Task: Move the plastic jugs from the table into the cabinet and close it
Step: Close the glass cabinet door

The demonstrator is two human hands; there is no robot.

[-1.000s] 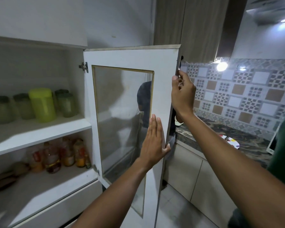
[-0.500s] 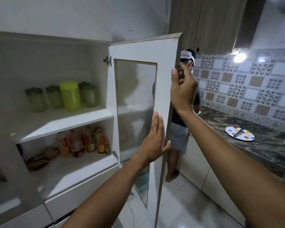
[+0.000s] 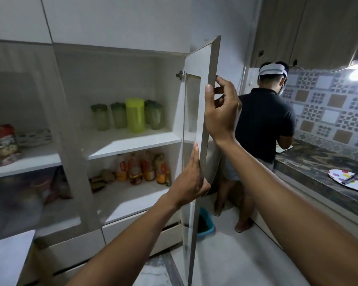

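**Jugs shelved; door in hand, not yet shut**

Task items: the plastic jugs (image 3: 130, 115) stand upright in a close row at the far right of the upper shelf (image 3: 132, 142) inside the cabinet (image 3: 120, 65). Three are pale with dark green lids; one, taller and bright yellow-green, stands slightly nearer. All are lidded. None is seen on any worktop in view, so loading appears complete.

Handling assessment: thin-walled plastic, judged light if empty and stiff enough for a one-hand hold around the body. Smooth sides may be slippery. Not fragile. No further handling appears necessary.

Door: the cabinet door (image 3: 203, 120) hangs on a hinge (image 3: 180, 75) at the right side of the opening and stands swung well out, seen nearly edge-on. It has a glazed panel in a light frame; judged light and free-swinging, the glass calling for a soft close.

Hands: the right hand (image 3: 222, 112) has its grip closed around the free edge of the door, thumb on the near face, fingers wrapped behind. The left hand (image 3: 189, 180) lies flat and open against the edge lower down, holding nothing.

Surroundings: bottles (image 3: 142, 169) stand on the lower shelf. A second person (image 3: 262, 124) stands just beyond the door, back turned, at the worktop (image 3: 310, 168). A blue bin (image 3: 205, 226) sits on the floor behind the door.

Judgement: remaining step is swinging the door leftward to shut.
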